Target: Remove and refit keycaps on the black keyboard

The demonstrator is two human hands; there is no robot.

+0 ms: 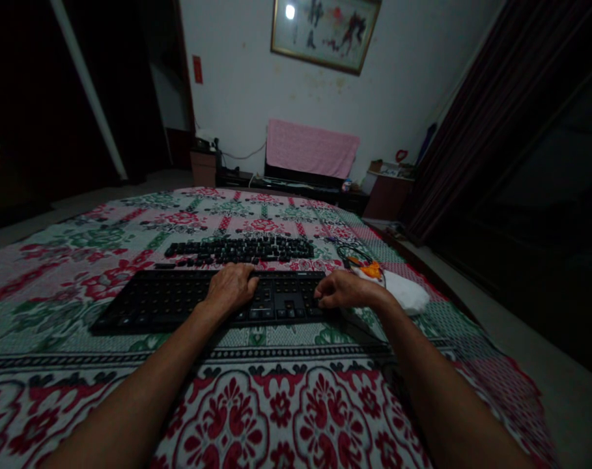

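A black keyboard with most of its keycaps off lies on a patterned bedspread. My left hand rests across its middle, fingers bent over the far edge and thumb to the right, holding it. At the right end, over the number pad, my right hand is closed in a pinch, fingertips at the keyboard's surface. Whatever sits between those fingertips is too small to make out. Loose black keycaps lie in rows just beyond the keyboard.
To the right of my right hand are a white bag, an orange item and a coiled dark cable. The floral bedspread spreads under everything. Farther off, a pink towel drapes over a screen by the wall.
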